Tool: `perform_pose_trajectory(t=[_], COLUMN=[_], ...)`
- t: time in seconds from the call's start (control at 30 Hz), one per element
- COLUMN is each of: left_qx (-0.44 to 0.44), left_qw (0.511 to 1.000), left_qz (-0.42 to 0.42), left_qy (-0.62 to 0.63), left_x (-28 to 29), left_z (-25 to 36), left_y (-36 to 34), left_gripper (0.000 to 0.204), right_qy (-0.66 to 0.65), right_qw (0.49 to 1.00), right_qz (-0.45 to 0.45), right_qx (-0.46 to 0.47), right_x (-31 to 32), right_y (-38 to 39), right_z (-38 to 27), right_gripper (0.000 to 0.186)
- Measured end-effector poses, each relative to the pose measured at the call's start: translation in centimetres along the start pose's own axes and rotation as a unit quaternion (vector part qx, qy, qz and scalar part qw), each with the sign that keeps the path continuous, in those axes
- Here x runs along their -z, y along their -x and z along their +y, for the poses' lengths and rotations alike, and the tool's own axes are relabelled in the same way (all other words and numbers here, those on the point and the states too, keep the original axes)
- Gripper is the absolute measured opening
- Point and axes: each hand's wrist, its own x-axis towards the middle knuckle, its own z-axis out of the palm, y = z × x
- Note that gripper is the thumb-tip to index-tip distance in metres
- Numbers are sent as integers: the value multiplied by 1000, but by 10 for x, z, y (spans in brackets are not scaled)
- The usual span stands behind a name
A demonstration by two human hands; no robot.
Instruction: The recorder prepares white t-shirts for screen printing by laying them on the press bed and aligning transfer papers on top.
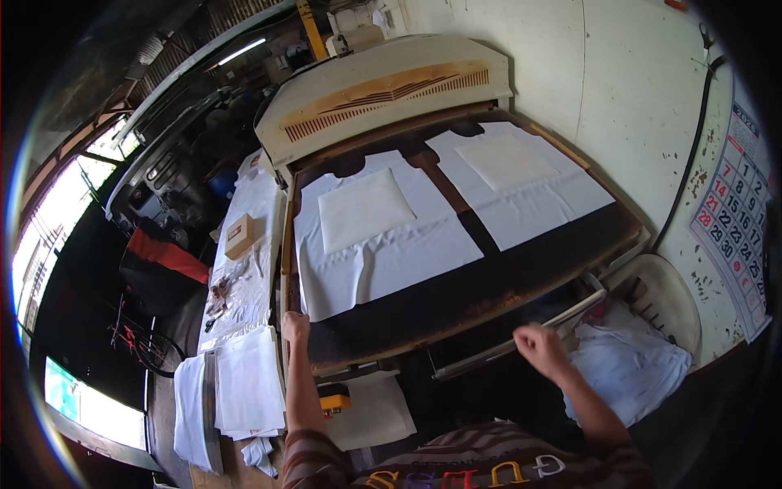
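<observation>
Two white shirt-shaped fabric panels, a left panel (391, 273) and a right panel (546, 212), lie flat on the dark bed (456, 314) of a large heat press. On each rests an off-white square sheet, the left sheet (366, 209) and the right sheet (505, 161). At the bed's front left corner, my left hand (296, 326) is closed around the edge. My right hand (540, 349) makes a fist by the metal bar (489, 352) under the front edge; nothing shows in it. Whether it touches the bar, I cannot tell.
Behind the bed stands the press's cream vented hood (391, 85). A long table (252, 204) at left carries a small box (239, 236), scissors (213, 314) and stacked white sheets (248, 383). White cloth (627, 363) is heaped on a chair (672, 297) at right, near the wall.
</observation>
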Motion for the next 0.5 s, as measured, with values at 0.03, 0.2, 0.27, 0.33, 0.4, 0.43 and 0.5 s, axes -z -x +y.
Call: perform_pose_trajectory(t=[0.03,0.2,0.27,0.33,0.4,0.43,0.5], left_qx=[-24,-35,-11,33,90,114,163], left_qw=[999,977,972,970,969,968,942], left_qz=[-13,-100,-76,-66,-59,-42,-14], left_qy=[45,187,220,231,222,221,292], left_x=[8,81,113,126,142,148,155], left_z=[8,-15,-49,-117,-146,-162,-198], left_y=[13,93,131,156,187,201,228], left_gripper=[16,24,25,26,25,25,25], right_qy=[0,95,178,229,259,264,272], right_qw=[999,987,976,967,959,958,953], right_qz=[36,132,124,92,98,82,41], right_qx=[6,-8,-37,-63,-66,-83,-129], right_x=[0,-20,-32,-49,-59,-65,-72], right_y=[-18,-119,-154,-185,-198,-203,-211], right_z=[10,97,123,136,157,163,172], right_gripper=[4,13,17,21,23,23,22])
